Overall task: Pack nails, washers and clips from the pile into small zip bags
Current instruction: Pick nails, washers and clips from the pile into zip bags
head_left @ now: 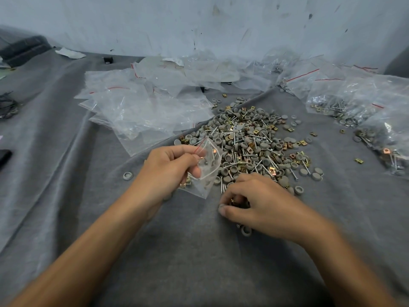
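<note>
**Packing far from done**

Head view: left hand [170, 167] pinches a barely filled zip bag [209, 173] beside the pile [250, 142] on the desk [199, 251]; right hand [261, 202] curls round clips [237, 200] at its near edge. Some filled bags [345, 105] lie right; many empty bags [141, 111] wait.

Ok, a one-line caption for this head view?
Left hand holds a small clear plastic zip bag while right hand pinches brass-coloured metal clips beside the pile of grey washers and nails.
</note>
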`<control>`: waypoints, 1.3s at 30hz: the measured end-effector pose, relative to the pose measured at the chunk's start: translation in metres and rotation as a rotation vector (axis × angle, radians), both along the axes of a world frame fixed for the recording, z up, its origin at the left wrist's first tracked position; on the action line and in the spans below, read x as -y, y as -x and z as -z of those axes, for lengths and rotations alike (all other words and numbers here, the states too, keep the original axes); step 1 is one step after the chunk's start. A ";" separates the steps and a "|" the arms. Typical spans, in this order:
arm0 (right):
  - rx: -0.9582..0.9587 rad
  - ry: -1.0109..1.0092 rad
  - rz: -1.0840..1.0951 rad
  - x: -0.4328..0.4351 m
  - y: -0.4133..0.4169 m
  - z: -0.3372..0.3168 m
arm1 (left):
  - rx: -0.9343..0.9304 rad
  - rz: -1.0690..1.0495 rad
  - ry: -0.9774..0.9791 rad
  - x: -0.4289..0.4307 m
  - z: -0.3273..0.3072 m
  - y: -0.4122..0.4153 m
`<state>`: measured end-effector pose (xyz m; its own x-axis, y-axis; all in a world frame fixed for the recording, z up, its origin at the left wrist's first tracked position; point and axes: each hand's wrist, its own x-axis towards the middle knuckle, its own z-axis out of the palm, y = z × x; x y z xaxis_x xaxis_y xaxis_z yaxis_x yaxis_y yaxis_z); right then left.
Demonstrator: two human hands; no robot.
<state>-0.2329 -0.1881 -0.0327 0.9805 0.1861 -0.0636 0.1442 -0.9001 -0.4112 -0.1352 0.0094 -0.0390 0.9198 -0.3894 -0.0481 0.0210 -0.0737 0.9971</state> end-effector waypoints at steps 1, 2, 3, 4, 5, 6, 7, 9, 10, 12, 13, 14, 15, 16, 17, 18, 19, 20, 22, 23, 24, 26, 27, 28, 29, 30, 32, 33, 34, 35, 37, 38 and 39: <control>0.014 -0.006 0.007 0.000 0.000 0.001 | -0.002 0.002 -0.003 0.000 0.000 0.000; 0.022 -0.009 0.013 0.000 -0.001 0.002 | -0.004 0.003 -0.007 0.000 0.000 0.000; 0.028 -0.013 0.019 0.001 -0.002 0.003 | -0.006 0.005 -0.009 0.000 -0.001 0.000; 0.039 -0.024 0.029 0.001 -0.003 0.003 | -0.008 0.006 -0.010 -0.001 -0.001 0.001; 0.063 -0.048 0.044 0.002 -0.003 0.004 | -0.009 0.007 -0.009 -0.001 -0.002 0.001; 0.102 -0.085 0.067 0.003 -0.004 0.004 | -0.012 0.008 -0.007 -0.001 -0.002 0.002; 0.154 -0.131 0.095 0.005 -0.004 0.004 | -0.017 0.008 0.000 0.000 -0.003 0.003; 0.274 -0.228 0.157 0.007 -0.005 0.003 | -0.026 0.011 0.019 0.001 -0.004 0.005; 0.333 -0.277 0.186 0.008 -0.005 0.001 | -0.027 0.013 0.027 0.002 -0.004 0.006; 0.444 -0.376 0.238 0.009 -0.006 -0.001 | -0.020 0.024 0.028 0.005 -0.004 0.009; 0.490 -0.423 0.257 0.008 -0.006 -0.002 | -0.010 0.034 0.015 0.006 -0.004 0.010; 0.524 -0.465 0.267 0.006 -0.006 -0.003 | 0.007 0.048 -0.008 0.008 -0.004 0.012; 0.544 -0.496 0.267 0.003 -0.006 -0.004 | 0.027 0.068 -0.038 0.009 -0.003 0.013; 0.554 -0.509 0.257 0.000 -0.005 -0.005 | 0.044 0.090 -0.064 0.010 -0.003 0.014; 0.555 -0.502 0.240 -0.003 -0.005 -0.004 | 0.051 0.107 -0.082 0.011 -0.002 0.015; 0.549 -0.487 0.220 -0.005 -0.005 -0.004 | 0.051 0.115 -0.090 0.011 -0.002 0.015; 0.538 -0.471 0.200 -0.007 -0.005 -0.003 | 0.049 0.115 -0.091 0.012 -0.002 0.015; 0.530 -0.456 0.182 -0.009 -0.004 -0.003 | 0.048 0.111 -0.089 0.012 -0.001 0.015; 0.523 -0.431 0.163 -0.011 -0.004 -0.001 | 0.047 0.101 -0.080 0.011 -0.002 0.015; 0.519 -0.434 0.164 -0.012 -0.004 -0.001 | 0.048 0.099 -0.076 0.011 -0.002 0.015; 0.516 -0.454 0.169 -0.013 -0.003 0.000 | 0.048 0.099 -0.075 0.011 -0.002 0.015; 0.521 -0.501 0.183 -0.013 -0.002 0.000 | 0.050 0.103 -0.078 0.010 -0.002 0.016; 0.525 -0.510 0.191 -0.014 -0.002 0.000 | 0.050 0.103 -0.079 0.010 -0.002 0.016; 0.524 -0.510 0.197 -0.014 -0.002 0.001 | 0.050 0.103 -0.079 0.010 -0.002 0.016; 0.518 -0.505 0.200 -0.014 -0.002 0.002 | 0.049 0.103 -0.079 0.010 -0.002 0.016; 0.511 -0.500 0.202 -0.014 -0.002 0.002 | 0.049 0.104 -0.079 0.010 -0.002 0.016; 0.504 -0.501 0.202 -0.014 -0.003 0.003 | 0.046 0.105 -0.075 0.011 -0.003 0.016; 0.503 -0.507 0.202 -0.014 -0.003 0.003 | 0.043 0.105 -0.073 0.011 -0.003 0.016; 0.503 -0.515 0.200 -0.014 -0.003 0.003 | 0.041 0.104 -0.072 0.011 -0.003 0.016; 0.505 -0.526 0.198 -0.014 -0.002 0.002 | 0.039 0.104 -0.072 0.011 -0.003 0.016; 0.509 -0.546 0.196 -0.015 -0.002 0.001 | 0.037 0.103 -0.075 0.011 -0.003 0.016; 0.508 -0.556 0.194 -0.015 -0.002 0.001 | 0.036 0.100 -0.075 0.011 -0.003 0.015; 0.508 -0.564 0.190 -0.016 -0.002 0.001 | 0.034 0.096 -0.072 0.011 -0.003 0.015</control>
<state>-0.2307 -0.1726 -0.0338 0.8825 -0.1174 0.4554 0.3012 -0.6026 -0.7390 -0.1505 -0.0013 -0.0359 0.8799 -0.4727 -0.0486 -0.0235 -0.1453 0.9891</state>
